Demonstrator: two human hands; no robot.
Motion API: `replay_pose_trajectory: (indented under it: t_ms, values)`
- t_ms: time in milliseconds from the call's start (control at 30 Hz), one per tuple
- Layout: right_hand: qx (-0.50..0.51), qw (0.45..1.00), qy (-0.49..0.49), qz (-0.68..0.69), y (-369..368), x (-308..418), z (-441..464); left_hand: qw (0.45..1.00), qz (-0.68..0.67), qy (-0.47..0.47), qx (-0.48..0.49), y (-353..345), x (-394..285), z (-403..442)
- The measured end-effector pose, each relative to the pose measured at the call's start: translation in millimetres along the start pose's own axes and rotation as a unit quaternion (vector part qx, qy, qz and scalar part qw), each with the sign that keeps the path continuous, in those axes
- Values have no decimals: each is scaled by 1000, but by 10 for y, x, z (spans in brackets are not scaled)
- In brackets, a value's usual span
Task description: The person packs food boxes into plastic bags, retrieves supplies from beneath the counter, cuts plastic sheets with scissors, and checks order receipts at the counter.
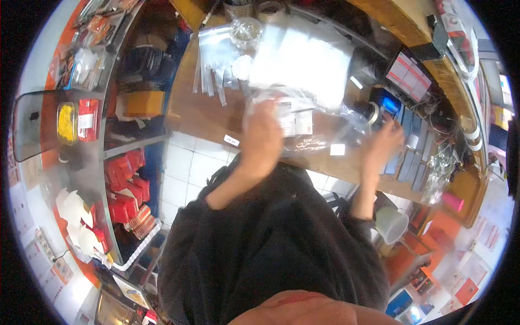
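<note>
Head view: left hand (264,130) lay against clear plastic bag (295,105), toward front edge of tabletop (203,122); right hand (383,138), blurred, near tape roll (375,112). Whether either grip held anything could not be told.

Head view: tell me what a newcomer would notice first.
Probably the white stack, glaring on the table at top centre, with the blurred left hand and right hand just below it in the picture. Next, likely the lit screen at upper right, then the bright yellow pack at far left.
</note>
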State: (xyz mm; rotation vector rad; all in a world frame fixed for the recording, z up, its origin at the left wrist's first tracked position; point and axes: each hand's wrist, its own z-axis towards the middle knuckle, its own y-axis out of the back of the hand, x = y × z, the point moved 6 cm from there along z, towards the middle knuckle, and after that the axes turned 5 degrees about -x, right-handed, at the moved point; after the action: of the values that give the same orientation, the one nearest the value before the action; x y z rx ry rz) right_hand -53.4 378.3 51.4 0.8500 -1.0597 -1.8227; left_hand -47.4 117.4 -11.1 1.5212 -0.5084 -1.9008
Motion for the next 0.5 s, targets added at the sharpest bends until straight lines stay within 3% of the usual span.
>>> replay_pose_trajectory:
  t_ms: [33, 67, 100, 133, 200, 233, 300, 333, 367, 400, 433, 500]
  values:
    - [-3, 1000, -5, 3, -48, -278, 40, 998, -29, 7, -51, 370, -5, 158]
    - [53, 992, 5, 110, -155, -554, -8, 997, -38, 34, -66, 679, 38, 251]
    - [108, 970, 15, 217, -234, -665, -68, 995, -43, 79, -36, 927, 116, 272]
    - [109, 969, 12, 220, -236, -659, -87, 994, 3, 102, 27, 1063, 191, 287]
    - [337, 819, -43, 462, -371, -449, -235, 991, -54, 95, 72, 1043, 14, 287]
    - [332, 819, -43, 467, -256, -337, -238, 983, -115, 87, 117, 960, -105, 278]
    - [394, 639, -71, 657, 22, 53, -307, 997, -66, -17, 27, 783, -548, 248]
    - [393, 639, -68, 658, 51, 101, -301, 998, -48, -50, -5, 659, -739, 219]
    - [385, 602, -23, 700, 119, 188, -270, 993, 44, -96, -61, 532, -824, 207]
    - [376, 560, 20, 738, 193, 240, -269, 985, 90, -119, -87, 413, -716, 175]
    - [377, 559, 22, 738, 181, 238, -305, 974, 137, -139, -115, 294, -608, 140]
    - [374, 591, -36, 714, 61, 162, -325, 991, 131, -14, 3, 7, 113, 124]
